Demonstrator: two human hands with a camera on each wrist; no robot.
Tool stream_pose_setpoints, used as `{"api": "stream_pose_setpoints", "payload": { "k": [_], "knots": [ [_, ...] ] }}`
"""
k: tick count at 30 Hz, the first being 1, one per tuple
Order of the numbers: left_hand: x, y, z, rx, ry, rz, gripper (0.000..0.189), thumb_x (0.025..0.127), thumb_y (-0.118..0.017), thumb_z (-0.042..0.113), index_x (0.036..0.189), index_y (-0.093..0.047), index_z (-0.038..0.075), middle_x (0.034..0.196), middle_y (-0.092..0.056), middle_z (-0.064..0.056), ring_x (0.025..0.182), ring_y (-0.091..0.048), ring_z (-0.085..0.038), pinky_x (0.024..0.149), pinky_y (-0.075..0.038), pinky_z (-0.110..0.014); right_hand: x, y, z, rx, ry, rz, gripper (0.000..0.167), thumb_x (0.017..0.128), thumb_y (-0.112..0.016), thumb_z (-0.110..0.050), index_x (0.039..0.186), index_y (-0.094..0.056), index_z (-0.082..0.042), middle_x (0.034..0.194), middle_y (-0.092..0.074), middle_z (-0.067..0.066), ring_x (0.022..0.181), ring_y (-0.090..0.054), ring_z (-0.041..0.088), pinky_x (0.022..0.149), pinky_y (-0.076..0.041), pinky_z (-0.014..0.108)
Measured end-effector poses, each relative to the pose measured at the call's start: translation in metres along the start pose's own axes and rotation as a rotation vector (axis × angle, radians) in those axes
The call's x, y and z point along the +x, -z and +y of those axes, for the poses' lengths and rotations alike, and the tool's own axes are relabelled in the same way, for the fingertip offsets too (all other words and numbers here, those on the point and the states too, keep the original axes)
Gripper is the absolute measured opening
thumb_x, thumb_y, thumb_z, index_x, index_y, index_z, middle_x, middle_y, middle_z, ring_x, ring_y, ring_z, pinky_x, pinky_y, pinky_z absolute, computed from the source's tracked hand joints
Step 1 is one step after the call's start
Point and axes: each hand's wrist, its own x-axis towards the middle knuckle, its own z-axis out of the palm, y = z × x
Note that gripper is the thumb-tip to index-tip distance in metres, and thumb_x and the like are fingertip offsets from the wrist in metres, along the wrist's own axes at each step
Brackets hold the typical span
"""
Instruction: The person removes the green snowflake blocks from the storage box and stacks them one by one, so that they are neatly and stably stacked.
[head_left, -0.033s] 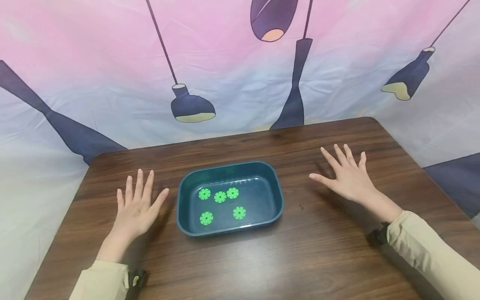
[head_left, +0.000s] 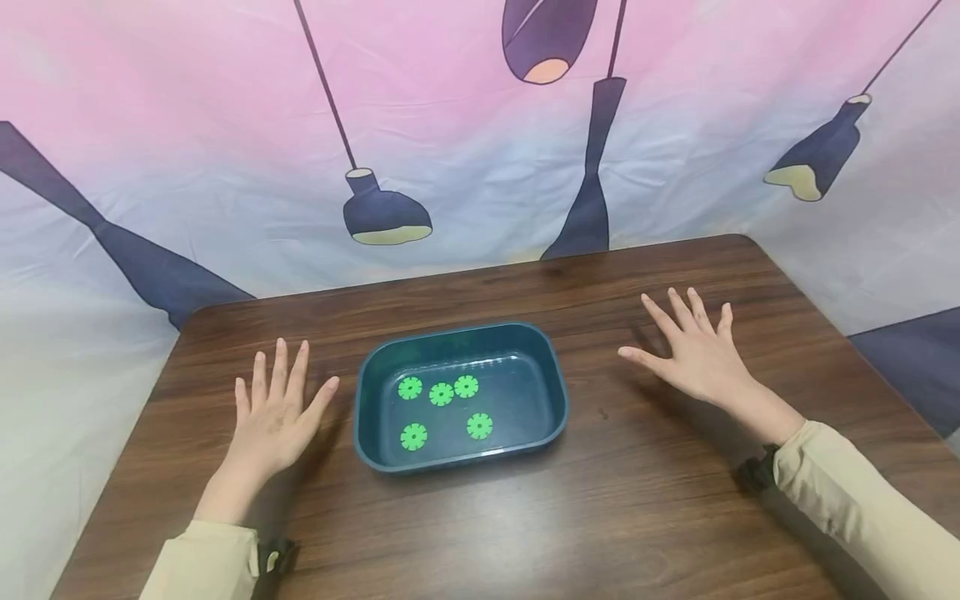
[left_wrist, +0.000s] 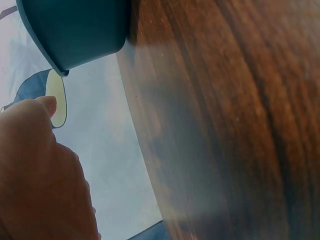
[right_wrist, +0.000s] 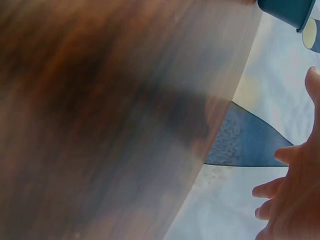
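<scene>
Both your hands are spread on either side of a teal tray of green discs
Your left hand (head_left: 273,425) hangs over the counter (head_left: 637,508) just beside the tray (head_left: 521,396), its fingers straight and fanned, the thumb pointing toward the rim without touching it; your right hand (head_left: 701,358) hangs on the other side, farther from the tray, its fingers spread wide and the thumb angled toward it; the tray sits upright between your hands, with five notched green discs (head_left: 435,396) lying flat on its floor: three along the far side, two of these so close you cannot tell whether they touch, and two apart along the near side; pale sleeves (head_left: 202,558) cover your forearms; behind the counter hangs a pink and blue cloth (head_left: 465,183) printed with dark lamps (head_left: 386,208)
</scene>
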Motion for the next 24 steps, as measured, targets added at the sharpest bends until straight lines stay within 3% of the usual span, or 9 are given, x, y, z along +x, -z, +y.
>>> {"api": "stream_pose_setpoints", "payload": {
  "k": [5, 8, 11, 15, 20, 24],
  "knots": [
    [-0.001, -0.001, -0.001, -0.003, -0.007, 0.008, 0.073, 0.098, -0.023, 0.054, 0.15, 0.007, 0.012, 0.152, 0.021, -0.015, 0.135, 0.025, -0.04, 0.102, 0.017, -0.068, 0.002, 0.0, -0.003, 0.026, 0.003, -0.026, 0.087, 0.084, -0.043, -0.071, 0.151, -0.012, -0.026, 0.154, -0.008, 0.022, 0.141, 0.006, 0.038, 0.101, 0.017, 0.07],
    [-0.001, -0.003, 0.003, -0.026, -0.042, 0.048, 0.071, 0.099, -0.026, 0.052, 0.151, 0.003, 0.012, 0.154, 0.017, -0.014, 0.137, 0.022, -0.039, 0.104, 0.016, -0.066, 0.002, 0.001, -0.003, 0.051, 0.003, -0.042, 0.087, 0.084, -0.043, -0.07, 0.151, -0.011, -0.025, 0.154, -0.006, 0.022, 0.141, 0.008, 0.038, 0.101, 0.018, 0.07],
    [-0.003, -0.004, 0.013, -0.093, -0.144, 0.138, 0.064, 0.099, -0.035, 0.043, 0.151, -0.013, 0.012, 0.156, 0.0, -0.016, 0.141, 0.006, -0.039, 0.109, 0.011, -0.061, 0.001, 0.003, -0.004, 0.081, 0.005, -0.027, 0.087, 0.085, -0.045, -0.068, 0.151, -0.013, -0.022, 0.154, -0.008, 0.022, 0.141, 0.005, 0.039, 0.102, 0.015, 0.07],
    [-0.014, -0.006, 0.036, -0.167, -0.355, 0.209, 0.049, 0.096, -0.052, 0.032, 0.14, -0.042, 0.015, 0.146, -0.037, -0.012, 0.134, -0.03, -0.036, 0.113, -0.011, -0.056, 0.0, 0.005, -0.007, 0.166, 0.032, 0.057, 0.084, 0.085, -0.052, -0.062, 0.15, -0.022, -0.018, 0.151, -0.021, 0.021, 0.14, -0.013, 0.039, 0.108, -0.001, 0.066],
    [-0.036, -0.016, 0.064, -0.168, -0.579, 0.186, 0.032, 0.088, -0.064, 0.028, 0.119, -0.063, 0.02, 0.118, -0.063, 0.004, 0.111, -0.056, -0.02, 0.098, -0.044, -0.044, 0.001, 0.005, -0.016, 0.301, 0.1, 0.154, 0.071, 0.088, -0.059, -0.049, 0.145, -0.033, -0.015, 0.144, -0.037, 0.018, 0.131, -0.033, 0.04, 0.104, -0.027, 0.061],
    [-0.049, -0.023, 0.076, -0.167, -0.604, 0.129, 0.025, 0.09, -0.063, 0.027, 0.113, -0.067, 0.02, 0.111, -0.065, 0.01, 0.106, -0.058, -0.013, 0.091, -0.049, -0.037, 0.003, 0.004, -0.023, 0.391, 0.127, 0.195, 0.062, 0.089, -0.061, -0.041, 0.142, -0.039, -0.018, 0.141, -0.042, 0.013, 0.129, -0.037, 0.036, 0.099, -0.035, 0.059]
  ]
}}
